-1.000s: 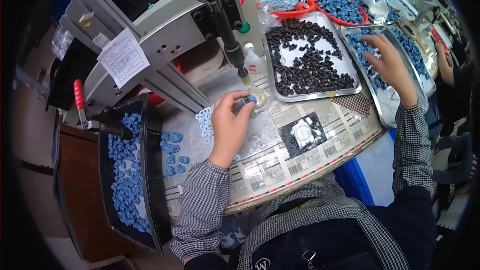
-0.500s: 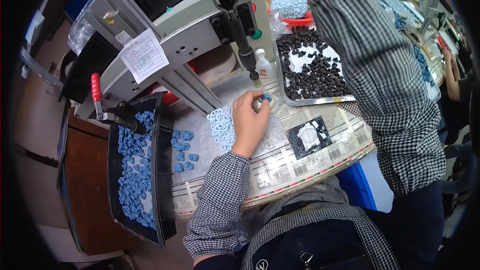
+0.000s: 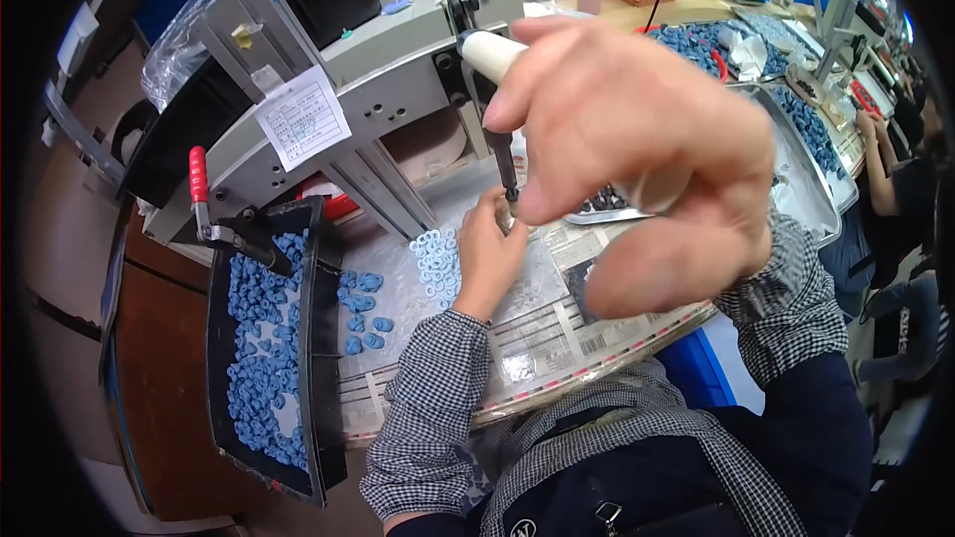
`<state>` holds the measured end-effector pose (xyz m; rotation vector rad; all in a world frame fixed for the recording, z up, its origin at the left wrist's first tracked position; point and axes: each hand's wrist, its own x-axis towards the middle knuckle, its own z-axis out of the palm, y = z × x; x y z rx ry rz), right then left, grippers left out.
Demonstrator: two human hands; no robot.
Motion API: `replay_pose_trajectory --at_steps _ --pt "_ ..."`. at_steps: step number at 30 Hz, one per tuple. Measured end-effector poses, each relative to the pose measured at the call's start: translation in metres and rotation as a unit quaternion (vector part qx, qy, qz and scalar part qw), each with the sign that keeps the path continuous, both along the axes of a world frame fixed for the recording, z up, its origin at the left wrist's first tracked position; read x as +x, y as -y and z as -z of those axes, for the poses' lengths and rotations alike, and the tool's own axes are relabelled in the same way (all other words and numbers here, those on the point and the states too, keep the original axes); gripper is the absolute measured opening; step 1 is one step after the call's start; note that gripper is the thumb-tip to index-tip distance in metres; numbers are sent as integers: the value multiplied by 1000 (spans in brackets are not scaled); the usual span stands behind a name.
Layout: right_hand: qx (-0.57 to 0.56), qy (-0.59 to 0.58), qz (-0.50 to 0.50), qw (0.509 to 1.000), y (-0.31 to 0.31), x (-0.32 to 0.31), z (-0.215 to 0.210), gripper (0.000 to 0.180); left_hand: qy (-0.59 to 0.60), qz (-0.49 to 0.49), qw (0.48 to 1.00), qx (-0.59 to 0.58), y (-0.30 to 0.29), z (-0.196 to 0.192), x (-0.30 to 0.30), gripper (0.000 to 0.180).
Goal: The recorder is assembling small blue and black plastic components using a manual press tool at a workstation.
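Observation:
My right hand (image 3: pixel 647 149) is large and near in the view, its fingers curled at the cream-coloured lever handle (image 3: pixel 489 53) of a bench press. Under the dark press rod (image 3: pixel 504 157), my left hand (image 3: pixel 489 251) lies on the work surface, fingers closed around a small part at the rod's tip. That part is mostly hidden by fingers and rod. Pale blue rings (image 3: pixel 435 264) lie in a loose group left of my left hand. Farther left are several blue rubbery pieces (image 3: pixel 360 300), next to a black bin (image 3: pixel 320 368) holding many more.
A red-handled toggle clamp (image 3: pixel 198 174) stands over the bin. A paper tag (image 3: pixel 303 119) hangs on the press frame. Behind my right hand, a metal tray with black pieces (image 3: pixel 607 201) is largely covered. Another person's arm (image 3: pixel 875 164) shows at far right.
My right hand has come down and nearer with the lever. The press rod has dropped to my left fingertips. My left hand has hardly moved.

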<state>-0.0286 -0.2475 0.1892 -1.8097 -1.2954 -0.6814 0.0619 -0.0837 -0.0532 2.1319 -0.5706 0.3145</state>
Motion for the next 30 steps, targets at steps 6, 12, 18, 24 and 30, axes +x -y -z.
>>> replay_pose_trajectory --at_steps 6,12,18,24,30 --pt "102 -18 -30 994 10 8 55 46 32 41 999 0 -13 16 15 44" --pt "-52 -255 394 882 104 40 138 20 -3 14 1000 17 -6 5 6 43" --pt "-285 -124 393 865 129 81 220 13 -96 57 994 -15 -33 -21 13 44" --pt "-314 -168 375 856 124 90 212 16 -81 6 996 -39 -88 -81 -18 29" --pt "-364 -104 465 800 134 114 229 16 -19 -17 995 93 -111 -58 -64 17"
